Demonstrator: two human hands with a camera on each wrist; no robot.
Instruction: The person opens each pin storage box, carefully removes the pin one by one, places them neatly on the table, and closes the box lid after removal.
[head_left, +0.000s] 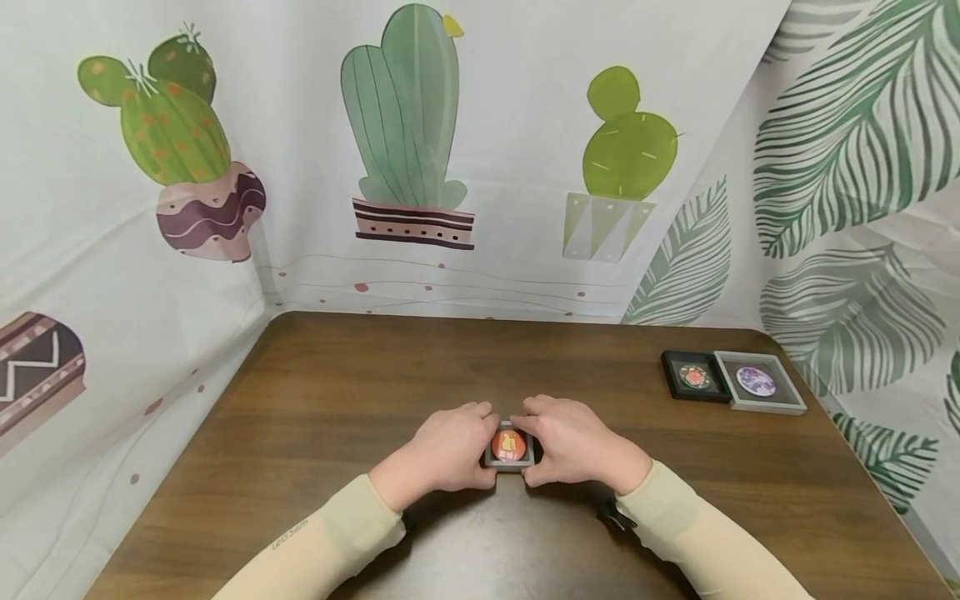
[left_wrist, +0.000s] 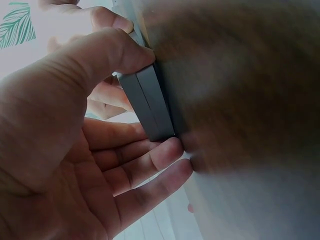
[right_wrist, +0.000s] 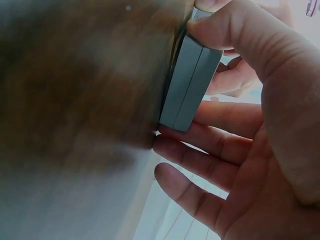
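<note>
A small grey square display case lies at the front middle of the table, with a red round badge bearing a yellow figure under its clear window. My left hand grips the case's left side, thumb at the near corner and fingers round the far one. From the opposite side my right hand holds it the same way. Both wrist views show a seam running along the edge of the case, close against the tabletop. Each thumb presses a near corner; the remaining fingers spread loosely beyond.
At the back right of the wooden table, a black framed case with a patterned disc touches a light grey case with a purple disc. A printed cloth hangs behind and along the sides.
</note>
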